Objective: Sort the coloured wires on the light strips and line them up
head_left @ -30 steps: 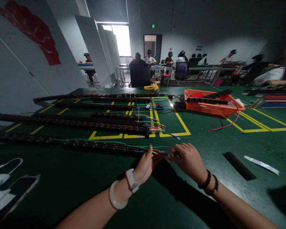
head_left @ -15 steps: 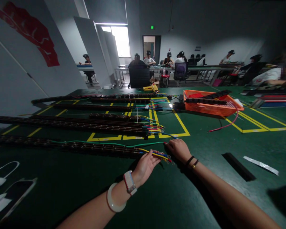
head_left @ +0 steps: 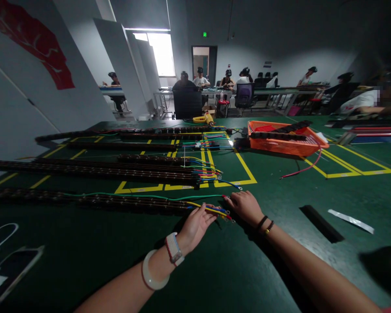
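From far off, I see a big green table [head_left: 215,278]. A long dark strip [head_left: 133,203] lies on its near side. My left hand [head_left: 197,224] is half closed, and my right hand [head_left: 247,208] is curled. The left holds a bunch of wires [head_left: 222,212] at the strip's right end, thumb on top. The right's fingertips are at the end of a thin green wire [head_left: 172,198]; I can't tell if they pinch it.

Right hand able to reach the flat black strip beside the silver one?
Probably yes: nothing visible stands between the right hand and the black strip, though that hand seems to hold the green wire.
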